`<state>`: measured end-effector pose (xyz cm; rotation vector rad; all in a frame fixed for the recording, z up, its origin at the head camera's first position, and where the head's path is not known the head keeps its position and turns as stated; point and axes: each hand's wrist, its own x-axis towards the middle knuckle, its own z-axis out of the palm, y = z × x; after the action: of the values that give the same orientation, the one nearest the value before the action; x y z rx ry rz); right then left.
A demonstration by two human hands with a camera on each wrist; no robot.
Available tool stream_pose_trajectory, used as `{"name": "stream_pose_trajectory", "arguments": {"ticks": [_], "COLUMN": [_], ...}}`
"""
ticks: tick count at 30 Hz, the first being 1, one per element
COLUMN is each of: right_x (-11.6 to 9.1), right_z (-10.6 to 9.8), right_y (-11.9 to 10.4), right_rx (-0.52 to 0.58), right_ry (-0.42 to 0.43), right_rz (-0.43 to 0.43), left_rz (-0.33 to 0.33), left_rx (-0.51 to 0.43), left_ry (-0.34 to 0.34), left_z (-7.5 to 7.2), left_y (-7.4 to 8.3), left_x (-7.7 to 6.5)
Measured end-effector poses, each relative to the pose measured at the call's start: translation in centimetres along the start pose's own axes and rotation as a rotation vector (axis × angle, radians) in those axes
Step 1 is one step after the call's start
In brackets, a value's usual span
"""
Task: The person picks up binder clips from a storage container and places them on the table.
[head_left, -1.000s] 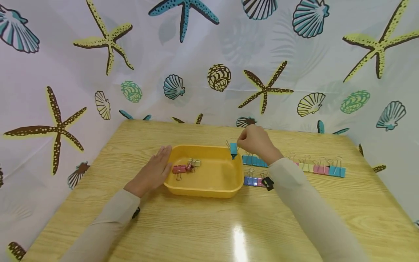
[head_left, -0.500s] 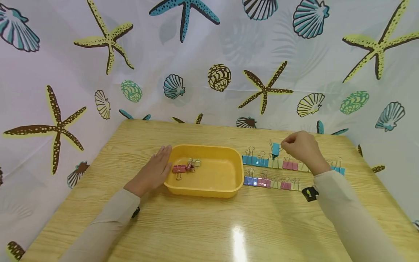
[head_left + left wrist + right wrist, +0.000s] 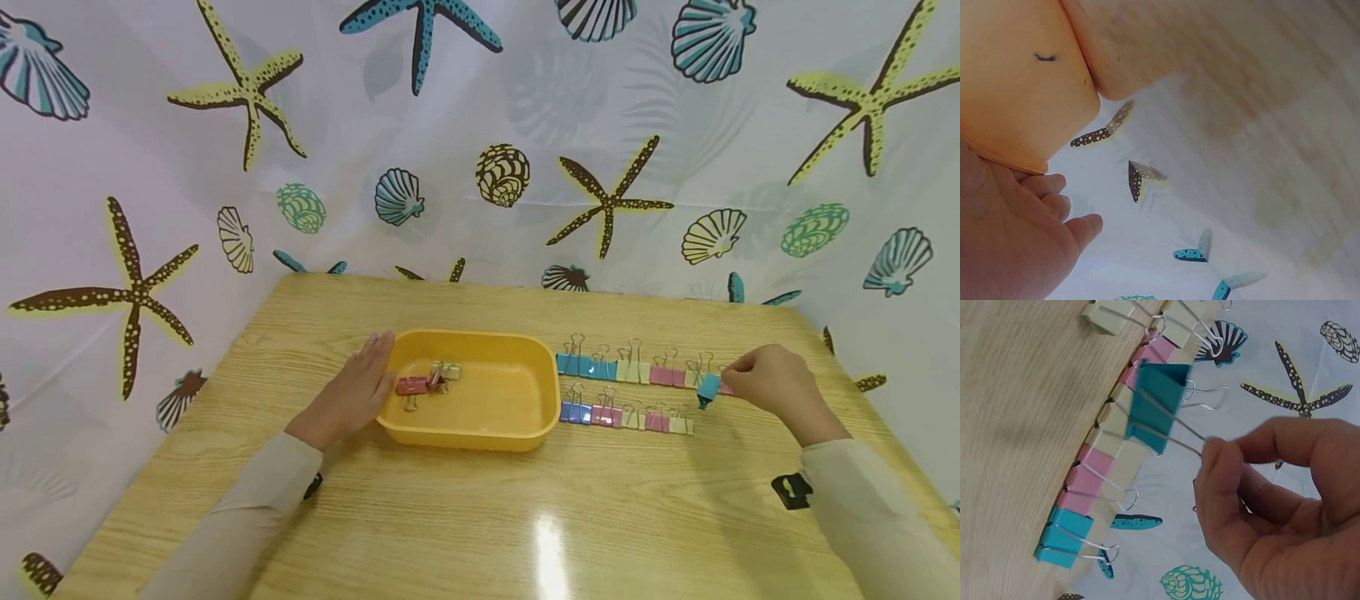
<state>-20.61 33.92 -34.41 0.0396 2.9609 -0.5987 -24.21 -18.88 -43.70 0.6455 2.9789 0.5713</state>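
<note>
My right hand pinches a blue binder clip by its wire handle, holding it over the right part of the back row. In the right wrist view the clip hangs from thumb and forefinger. My left hand rests with straight fingers against the left wall of a yellow plastic tray. The left wrist view shows that hand at the tray's rim. Inside the tray, at its left, lie a pink binder clip and a few more small clips, one of them a pale yellow clip.
Right of the tray, binder clips stand in two rows. The back row has a blue clip and a pink clip; the front row starts with a dark blue clip. A patterned curtain borders the wooden table.
My right hand has carried the blue binder clip from above the tray's right edge rightward along the back row, and lower. The left hand has stayed at the tray.
</note>
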Motion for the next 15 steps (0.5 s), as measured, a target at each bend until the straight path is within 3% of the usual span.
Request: {"name": "stream_pose_trajectory", "arguments": {"ticks": [4,15], "right_x": [-0.5,-0.9], "right_z": [-0.2,0.8], "right_y": [1.4,2.4], "right_rx": [-0.038,-0.054], "right_ry": [-0.065,-0.113], "right_rz": [-0.012,-0.073], "left_rz": [0.006,0.006], "left_rx": [-0.006,-0.002], "left_ry": [0.002,0.005], "left_z": [0.0,0.1], "left_y": [-0.1,-0.3], "left_x": [0.1,0.1]}}
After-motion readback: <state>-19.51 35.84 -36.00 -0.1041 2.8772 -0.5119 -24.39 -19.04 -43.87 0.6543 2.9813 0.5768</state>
